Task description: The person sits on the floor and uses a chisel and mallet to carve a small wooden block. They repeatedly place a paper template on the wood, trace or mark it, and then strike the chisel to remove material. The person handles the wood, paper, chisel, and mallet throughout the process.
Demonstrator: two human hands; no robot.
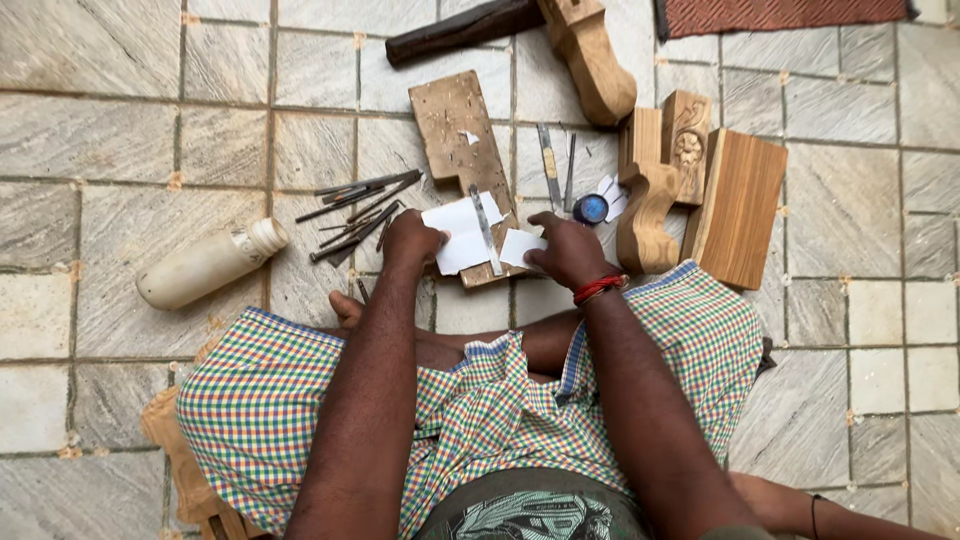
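a person sits cross-legged on a grey tiled floor (120,130), seen from above, wearing a checked cloth of many colours over the lap.

at far left, a cream plastic bottle (210,263) lies on its side, well apart from the hands. to its right, a loose bundle of thin dark metal carving tools (358,212) fans out on the floor, just beside the left hand.

the left hand (412,240) rests knuckles up, its grip closed down over the left edge of a white sheet of paper (462,232), pressing it flat onto a worn wooden board (462,140). a slim metal blade or file (484,228) lies across the paper between the hands. the right hand (566,250), with a red thread at the wrist, has its fingers curled on a smaller white paper piece (520,247); whether it pinches or only presses cannot be told.

right of the hands, two flat chisels (556,165) lie on the floor near a small round blue-topped object (591,209). further right stand carved pale wooden pieces (662,185) and a plain wood block (738,208). a dark mallet (462,30) lies at the top.

likely risks: the papers may slide or tear if pressure is uneven, the blade between the hands could nick a finger, and the loose tools could be knocked by the left wrist.
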